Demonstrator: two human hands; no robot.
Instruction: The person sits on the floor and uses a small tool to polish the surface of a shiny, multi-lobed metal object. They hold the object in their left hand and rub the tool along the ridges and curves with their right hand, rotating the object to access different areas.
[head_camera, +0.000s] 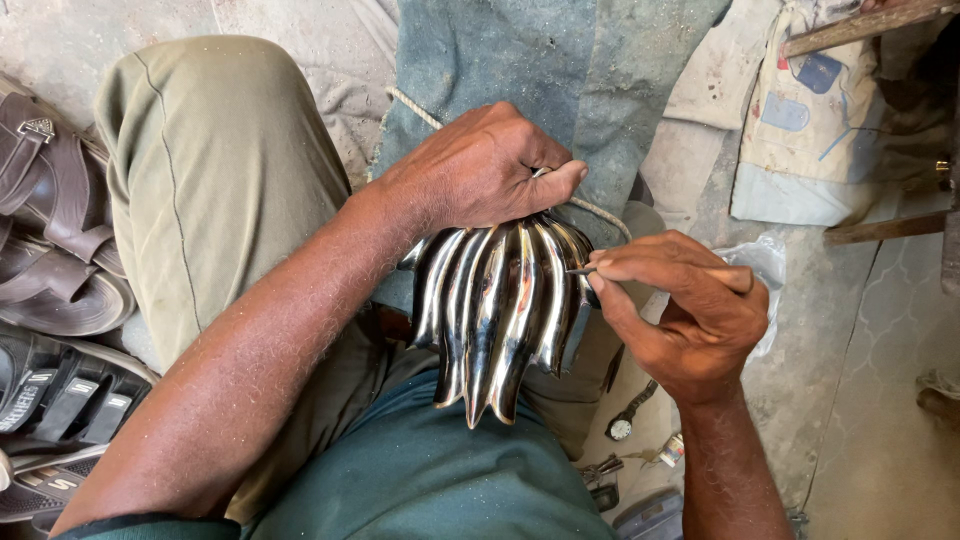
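Note:
A shiny ribbed metal piece (497, 310) with pointed, flame-like lobes rests on my lap. My left hand (478, 168) presses down on its upper end and grips it. My right hand (685, 308) is closed around a thin pointed tool (583, 270) with a wooden handle. The tool's tip touches the right edge of the metal piece. A blue-grey cloth (560, 70) lies under and beyond the piece, over my knee.
Brown sandals (50, 210) and black sandals (55, 400) lie on the floor at the left. A wristwatch (627, 418) and small tools (605, 478) sit on the ground below my right hand. A stained cloth (810, 120) and wooden bars (870, 22) are at the upper right.

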